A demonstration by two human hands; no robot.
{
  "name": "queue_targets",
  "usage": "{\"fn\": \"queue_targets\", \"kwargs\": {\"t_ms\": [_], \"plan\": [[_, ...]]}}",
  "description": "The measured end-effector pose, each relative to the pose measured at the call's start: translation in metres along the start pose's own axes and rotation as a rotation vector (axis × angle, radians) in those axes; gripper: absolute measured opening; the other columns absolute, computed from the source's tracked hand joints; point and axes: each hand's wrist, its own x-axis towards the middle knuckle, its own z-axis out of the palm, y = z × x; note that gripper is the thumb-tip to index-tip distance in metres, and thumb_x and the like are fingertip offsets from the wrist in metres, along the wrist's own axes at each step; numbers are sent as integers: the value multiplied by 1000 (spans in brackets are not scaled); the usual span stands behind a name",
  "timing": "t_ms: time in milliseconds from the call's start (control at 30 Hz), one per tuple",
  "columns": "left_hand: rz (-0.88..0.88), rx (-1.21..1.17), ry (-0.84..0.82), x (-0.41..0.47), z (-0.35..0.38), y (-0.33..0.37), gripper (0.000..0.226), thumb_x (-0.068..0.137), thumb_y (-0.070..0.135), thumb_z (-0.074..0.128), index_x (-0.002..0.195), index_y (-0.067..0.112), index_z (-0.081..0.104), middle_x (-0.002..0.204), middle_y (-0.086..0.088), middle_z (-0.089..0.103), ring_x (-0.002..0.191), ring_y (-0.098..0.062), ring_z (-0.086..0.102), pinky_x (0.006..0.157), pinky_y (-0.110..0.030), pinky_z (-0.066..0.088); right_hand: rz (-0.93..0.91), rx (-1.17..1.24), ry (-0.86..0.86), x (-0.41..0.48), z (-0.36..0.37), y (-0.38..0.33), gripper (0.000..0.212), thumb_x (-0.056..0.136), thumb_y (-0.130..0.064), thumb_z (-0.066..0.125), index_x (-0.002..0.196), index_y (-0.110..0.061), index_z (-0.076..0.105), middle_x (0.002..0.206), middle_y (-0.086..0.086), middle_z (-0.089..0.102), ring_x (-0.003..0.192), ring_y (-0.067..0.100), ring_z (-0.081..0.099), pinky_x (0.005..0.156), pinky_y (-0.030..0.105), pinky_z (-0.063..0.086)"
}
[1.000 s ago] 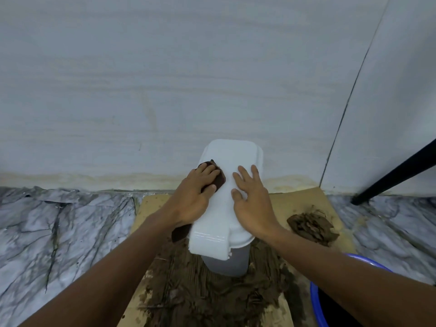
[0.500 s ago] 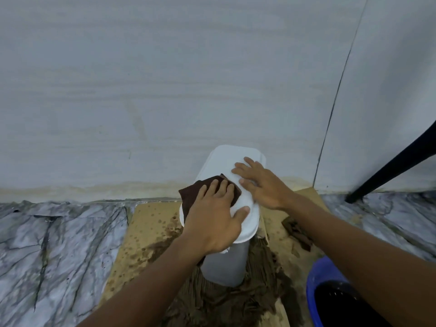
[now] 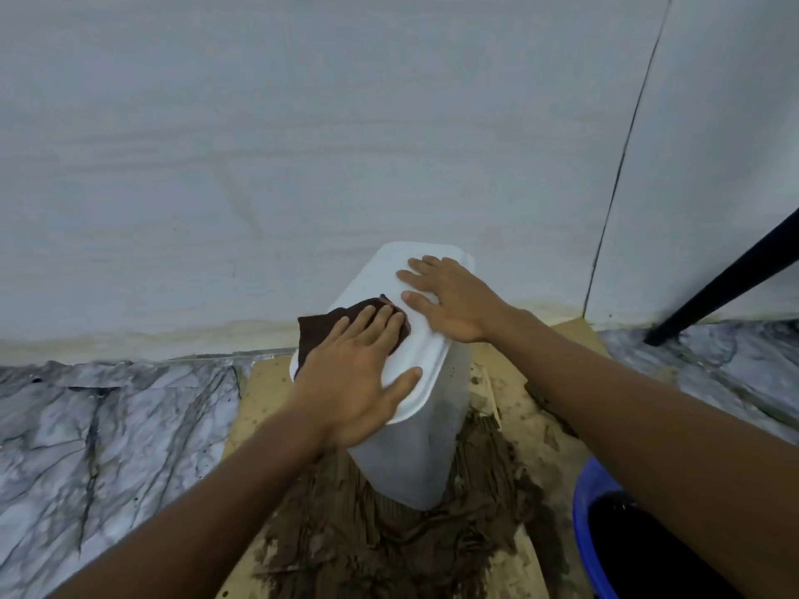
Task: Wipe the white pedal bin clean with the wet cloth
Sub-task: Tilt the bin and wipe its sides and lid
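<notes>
The right hand point(image 3: 454, 300) has slid to the far end of the bin point(image 3: 410, 460) lid, fingers flat, steadying. The left hand point(image 3: 354, 382), fingers straight, presses the cloth point(image 3: 328, 330) at its left edge. The bin stands at the middle of the cardboard point(image 3: 263, 395); its sides likely come next.

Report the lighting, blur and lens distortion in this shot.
Head view: dim, flat, bluish light, with no glare on the white pedal bin; the wide-angle lens bows the wall seam; the left hand and cloth are fairly sharp.

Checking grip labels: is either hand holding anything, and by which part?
Nothing is gripped. The left hand presses the cloth flat on the bin lid; the right hand rests flat there too.
</notes>
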Motion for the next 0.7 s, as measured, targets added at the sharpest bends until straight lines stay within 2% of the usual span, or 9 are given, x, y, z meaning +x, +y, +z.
{"fn": "queue_targets", "kwargs": {"t_ms": [100,233,333,500,700], "plan": [[54,-92,-57,-2,-8,-37,75,97,69,27,159,32,7,165,15,0,151,1,-7,125,-29,-3,42,-40,-45,4,-4,-15,55,105,-50,26,156,-29,24,166,-3,12,153,15,5,122,34,2],[99,-135,-69,-5,-10,-60,80,92,75,23,159,32,12,164,18,5,151,4,-1,125,-28,2,91,-140,-52,0,-6,-29,58,104,-52,23,157,-26,21,166,0,12,153,18,7,122,36,5],[138,-120,-74,-9,-10,-64,79,93,74,22,159,31,13,164,17,5,151,3,-1,123,-23,-2,131,-180,-74,-8,-8,-34,61,104,-53,24,157,-24,20,166,2,11,153,20,8,123,38,6],[105,-142,-39,-4,-11,-79,78,93,72,24,159,30,20,165,13,15,152,-2,9,126,-32,9,179,-208,-102,-9,-11,-35,64,103,-57,21,158,-24,16,167,3,8,153,21,7,124,39,7],[57,-130,40,18,-13,-91,75,95,67,26,157,26,27,164,6,25,152,-8,16,125,-33,10,250,-230,-97,-5,-17,-24,66,101,-60,19,157,-25,17,166,3,12,152,24,12,123,43,14]]}}
